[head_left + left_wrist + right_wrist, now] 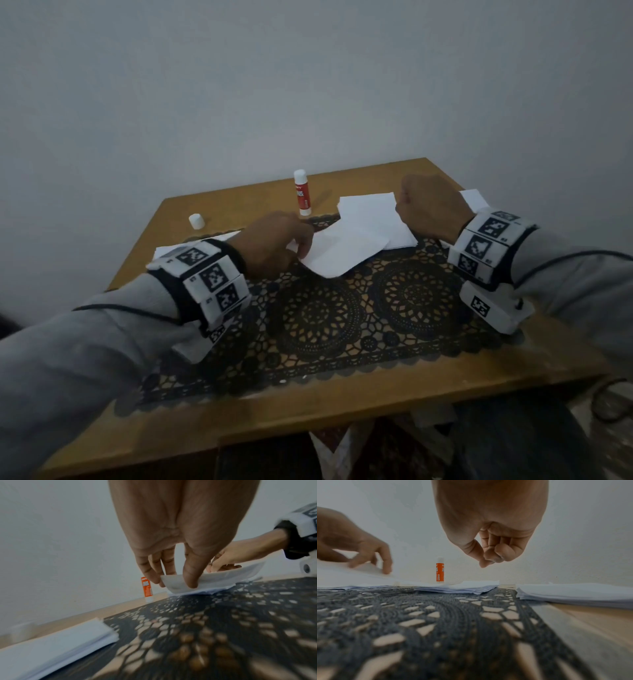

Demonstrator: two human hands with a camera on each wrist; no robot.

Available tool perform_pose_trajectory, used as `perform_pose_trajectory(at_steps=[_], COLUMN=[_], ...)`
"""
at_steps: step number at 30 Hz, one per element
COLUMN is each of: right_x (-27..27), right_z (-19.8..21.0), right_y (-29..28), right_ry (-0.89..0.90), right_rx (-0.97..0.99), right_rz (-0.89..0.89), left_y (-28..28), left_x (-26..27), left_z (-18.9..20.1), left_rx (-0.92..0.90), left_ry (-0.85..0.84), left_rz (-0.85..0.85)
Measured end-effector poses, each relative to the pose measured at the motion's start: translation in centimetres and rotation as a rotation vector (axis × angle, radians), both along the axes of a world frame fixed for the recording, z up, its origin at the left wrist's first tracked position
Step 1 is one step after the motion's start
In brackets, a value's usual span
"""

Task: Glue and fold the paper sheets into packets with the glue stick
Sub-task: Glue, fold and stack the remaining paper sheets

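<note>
item 1. left hand [274,243]: thumb and fingers pinch the near-left corner of a folded paper sheet [337,251], lifted a little off the lace mat [342,318]. prob. held by the corner so the flap can be turned or pressed w/o smearing; that is a guess.

item 2. right hand [430,205]: raised over the loose sheets [368,214], fingers curled in, thumb tip near forefinger, holding nothing. looks free to take the next thing.

item 3. glue stick [302,193]: upright, uncapped, on bare table [239,202] behind the mat, between the hands and apart from both. standing on end keeps the glue end off the wood. its cap [196,221] sits well to the left, on its own.

item 4. stacks: one pile [164,251] under the left wrist, another [474,200] behind the right hand. cannot tell which are finished packets and which are blanks.

view notes:
- head: whole layout, cap, both piles; right hand's fingers hidden behind its back.
- left wrist: the pinch close up, thumb [192,574] on top of the sheet, fingers under; no cap visible.
- right wrist: the curled, unfilled right hand [494,550] plainly, plus thickness of the right pile [573,592], which the head view hardly shows.
</note>
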State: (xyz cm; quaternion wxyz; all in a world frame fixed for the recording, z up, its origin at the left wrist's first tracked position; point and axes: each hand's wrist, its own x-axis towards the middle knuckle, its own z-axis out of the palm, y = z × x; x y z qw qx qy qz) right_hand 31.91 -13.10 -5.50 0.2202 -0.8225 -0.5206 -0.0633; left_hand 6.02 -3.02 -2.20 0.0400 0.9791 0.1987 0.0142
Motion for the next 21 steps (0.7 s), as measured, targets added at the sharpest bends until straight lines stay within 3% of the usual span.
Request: perform_pose_trajectory(at_steps=[7, 16, 21], right_x=[0.1, 0.1, -0.2], right_z=[-0.1, -0.1, 0.0], right_y=[0.1, -0.2, -0.4], right_ry=[-0.016, 0.014, -0.038], right_rx=[-0.027, -0.032, -0.026], right_rz=[-0.011, -0.030, 0.008], left_y=[0.7, 1.9, 2.1], left_x=[-5.4, -7.3, -7.7], left_z=[-1.1, -2.3, -2.9], left_rx=[0.014, 0.069, 0.092], left_ry=[0.085, 0.059, 0.032], left_rz=[-0.015, -0.205, -0.206])
